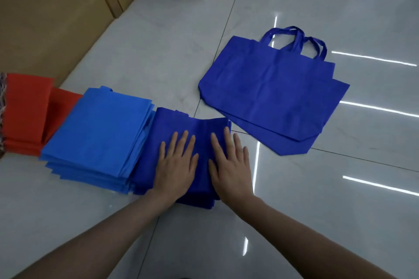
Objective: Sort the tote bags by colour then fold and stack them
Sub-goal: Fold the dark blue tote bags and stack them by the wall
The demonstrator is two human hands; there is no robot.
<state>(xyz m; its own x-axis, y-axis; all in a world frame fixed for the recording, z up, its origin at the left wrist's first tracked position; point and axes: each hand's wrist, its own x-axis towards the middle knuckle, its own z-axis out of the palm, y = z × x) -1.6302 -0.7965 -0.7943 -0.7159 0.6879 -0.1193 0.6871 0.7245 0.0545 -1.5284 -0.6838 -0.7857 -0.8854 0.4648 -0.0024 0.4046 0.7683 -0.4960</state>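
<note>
hands: left hand (175,165) and right hand (230,165) flat, fingers straight, gripping nothing
why: pressing dark blue stack (181,133) to flatten the fold
waiting: unfolded bag (272,88) apart

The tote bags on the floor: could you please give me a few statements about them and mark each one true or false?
1. The left hand and right hand both rest flat on the dark blue folded stack. True.
2. The light blue stack lies to the right of the dark blue one. False: it lies to its left, between it and the red stack.
3. The unfolded dark blue bags lie flat on the floor, handles pointing away from the person. True.
4. The right hand grips a bag handle. False: its fingers are straight and lie on the folded stack.
</note>
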